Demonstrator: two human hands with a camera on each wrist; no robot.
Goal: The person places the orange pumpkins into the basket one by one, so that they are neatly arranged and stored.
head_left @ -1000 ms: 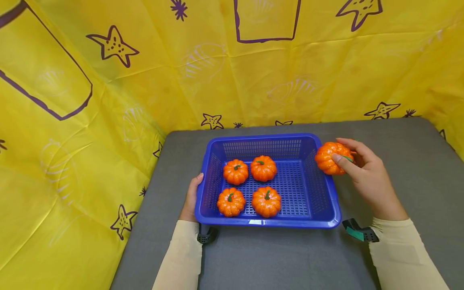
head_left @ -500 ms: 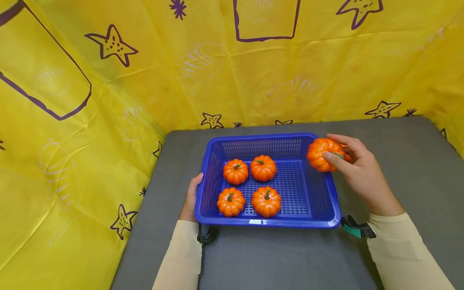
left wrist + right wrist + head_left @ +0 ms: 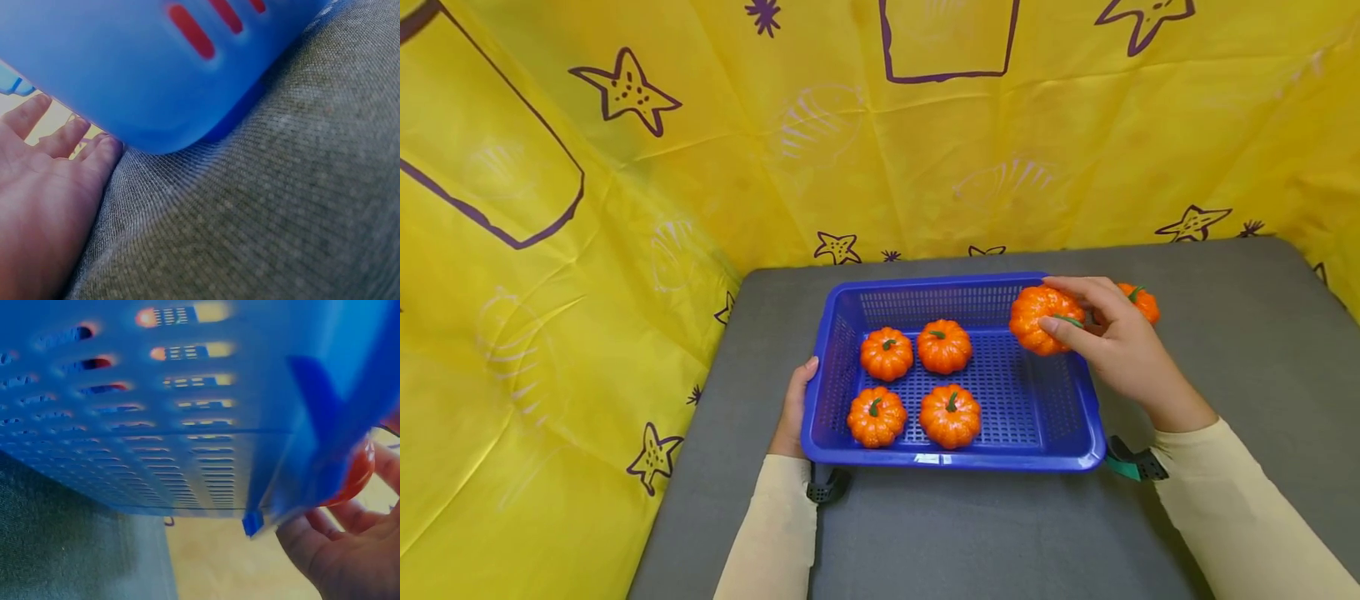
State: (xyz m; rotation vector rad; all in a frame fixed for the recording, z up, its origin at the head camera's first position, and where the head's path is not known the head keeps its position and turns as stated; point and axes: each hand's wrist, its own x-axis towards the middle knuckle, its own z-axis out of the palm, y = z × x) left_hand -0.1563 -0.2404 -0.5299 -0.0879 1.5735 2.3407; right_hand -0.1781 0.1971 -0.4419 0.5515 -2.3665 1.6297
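A blue plastic basket (image 3: 925, 457) with slotted walls stands on the grey table, several small orange pumpkins (image 3: 951, 417) with green stems inside it. My left hand (image 3: 793, 412) holds the basket's left side, thumb at the rim; in the left wrist view its fingers (image 3: 59, 134) reach along the outer wall. My right hand (image 3: 1123, 346) grips another orange pumpkin (image 3: 1036, 321) between thumb and fingers, over the basket's right end. In the right wrist view, the basket wall (image 3: 262, 375) partly hides this pumpkin (image 3: 357, 475).
One more pumpkin (image 3: 1145, 305) lies on the table behind my right hand, partly covered by it. Yellow cloth (image 3: 910, 183) with starfish and fish drawings hangs behind and to the left of the grey tabletop (image 3: 970, 533).
My right hand has carried its pumpkin leftward, from beside the right rim to over the basket's inside. The pumpkin behind that hand has come more into view. My left hand stays put.
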